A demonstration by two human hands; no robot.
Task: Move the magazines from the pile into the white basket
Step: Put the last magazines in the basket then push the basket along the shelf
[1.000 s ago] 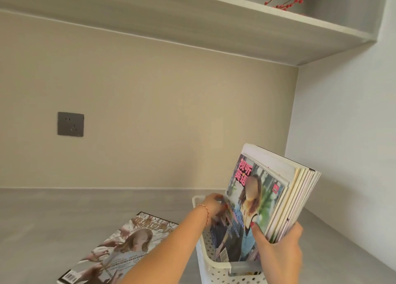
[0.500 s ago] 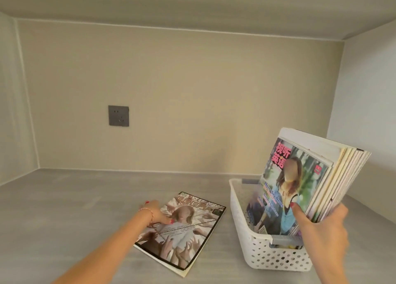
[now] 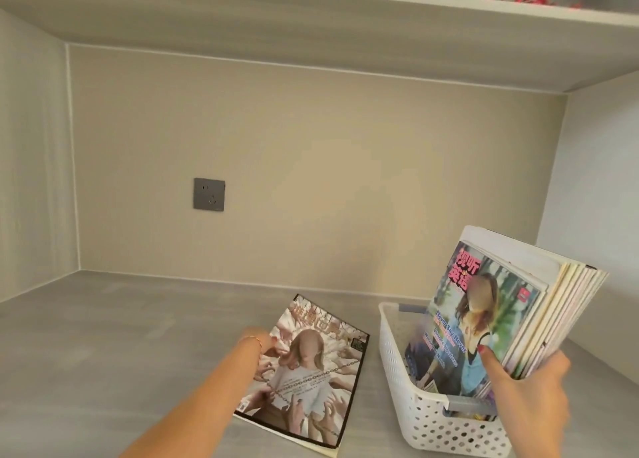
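The left hand [image 3: 264,336] has been brought from the basket [image 3: 408,399] onto the last magazine [image 3: 311,371] lying mid-shelf; its grip cannot be told. The stack [image 3: 511,319] is kept upright in the basket, pinched by the right hand [image 3: 529,388]. One transfer seems left.

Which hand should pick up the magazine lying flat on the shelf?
Left. The left hand already rests at the flat magazine, while the right hand grips the upright stack in the white basket.

left hand [image 3: 266,341] reaching, right hand [image 3: 529,388] gripping.
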